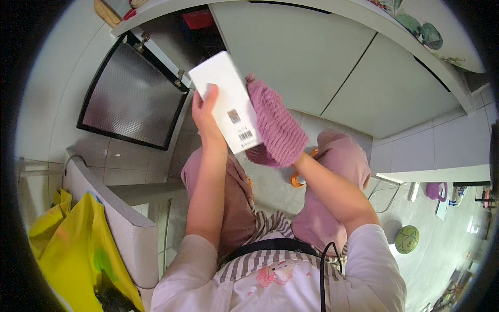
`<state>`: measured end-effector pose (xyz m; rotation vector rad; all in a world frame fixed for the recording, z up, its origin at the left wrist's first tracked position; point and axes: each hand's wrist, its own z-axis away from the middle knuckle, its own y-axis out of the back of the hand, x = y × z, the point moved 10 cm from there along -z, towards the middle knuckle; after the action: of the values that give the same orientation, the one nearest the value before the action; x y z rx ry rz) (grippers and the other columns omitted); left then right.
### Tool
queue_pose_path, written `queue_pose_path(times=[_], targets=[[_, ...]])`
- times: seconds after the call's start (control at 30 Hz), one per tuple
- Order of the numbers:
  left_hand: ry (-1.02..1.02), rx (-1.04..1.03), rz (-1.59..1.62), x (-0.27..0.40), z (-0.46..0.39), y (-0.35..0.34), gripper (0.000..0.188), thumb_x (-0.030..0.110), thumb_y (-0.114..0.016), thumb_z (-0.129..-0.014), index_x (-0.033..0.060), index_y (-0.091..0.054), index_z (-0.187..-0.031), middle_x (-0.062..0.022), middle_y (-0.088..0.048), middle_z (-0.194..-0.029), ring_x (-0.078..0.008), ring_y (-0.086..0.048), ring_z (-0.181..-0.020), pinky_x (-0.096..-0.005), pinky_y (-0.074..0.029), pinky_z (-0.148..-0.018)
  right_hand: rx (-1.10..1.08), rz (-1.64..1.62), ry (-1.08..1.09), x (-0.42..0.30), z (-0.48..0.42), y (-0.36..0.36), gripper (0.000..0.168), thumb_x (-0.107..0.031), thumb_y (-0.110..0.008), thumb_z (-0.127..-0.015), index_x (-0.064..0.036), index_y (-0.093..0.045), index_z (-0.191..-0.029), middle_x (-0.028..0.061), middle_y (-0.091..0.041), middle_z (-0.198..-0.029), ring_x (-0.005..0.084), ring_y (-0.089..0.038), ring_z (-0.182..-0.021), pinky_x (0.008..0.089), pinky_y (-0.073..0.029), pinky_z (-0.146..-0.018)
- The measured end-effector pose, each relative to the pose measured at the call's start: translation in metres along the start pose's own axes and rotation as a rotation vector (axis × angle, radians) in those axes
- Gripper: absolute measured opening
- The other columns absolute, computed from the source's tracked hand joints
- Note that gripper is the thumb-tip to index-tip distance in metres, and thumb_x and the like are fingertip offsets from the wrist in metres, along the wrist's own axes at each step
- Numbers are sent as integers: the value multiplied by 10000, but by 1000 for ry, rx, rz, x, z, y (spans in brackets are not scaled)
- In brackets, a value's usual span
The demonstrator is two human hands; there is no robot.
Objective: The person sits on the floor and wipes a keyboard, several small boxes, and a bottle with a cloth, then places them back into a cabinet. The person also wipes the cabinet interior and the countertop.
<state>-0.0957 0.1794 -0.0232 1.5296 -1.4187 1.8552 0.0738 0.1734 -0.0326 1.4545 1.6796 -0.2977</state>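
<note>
My left hand [206,111] grips a white rectangular box [230,97] by its left edge, thumb across the face turned to me. The box stands tilted and bears a small picture, a barcode and writing. A fluffy purple cloth [275,121] covers my right hand [278,132], which presses along the right side of the box; its fingers are hidden in the fabric. Behind the top of the box lies the dark inside of a cabinet, whose black-framed textured glass door [134,91] hangs ajar at the left. Both hands are above my knees.
Pale cabinet doors [300,46] stand closed in front, under a white countertop edge [163,11]. At the left, a yellow bag [78,249] lies beside a light grey panel [113,202]. On the floor at right are a green patterned ball [407,239], a purple kettlebell [436,191] and a cable [384,190].
</note>
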Motion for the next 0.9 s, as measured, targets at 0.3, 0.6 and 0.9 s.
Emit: queue_pose_path(times=[0.3, 0.6, 0.9], targets=[[234, -24, 219, -45, 4, -3, 541, 392, -556, -840, -6, -440, -1186, -105, -562, -994, -189, -577, -864, -305, -478, -734, 5, -331, -181, 19, -6, 6, 493, -187, -497, -855, -13, -369, -1298, 125, -417, -1291, 232, -404, -1141, 321, -309, -993], [351, -189, -48, -61, 20, -30, 512, 315, -596, -831, -8, -443, -1197, -99, -558, -1011, -169, -570, -866, -278, -471, -732, 216, -182, -100, 15, -50, 52, 454, -172, -501, -855, -14, -412, -1271, 115, -426, -1290, 227, -431, -1105, 318, -338, -970], [522, -241, 331, -64, 48, -64, 614, 490, -479, -852, 7, -442, -1230, -137, -559, -1087, -228, -575, -947, -337, -474, -800, 129, -353, -360, 134, 5, 15, 403, -211, -477, -915, -52, -416, -1280, 84, -480, -1247, 189, -499, -1036, 288, -393, -930]])
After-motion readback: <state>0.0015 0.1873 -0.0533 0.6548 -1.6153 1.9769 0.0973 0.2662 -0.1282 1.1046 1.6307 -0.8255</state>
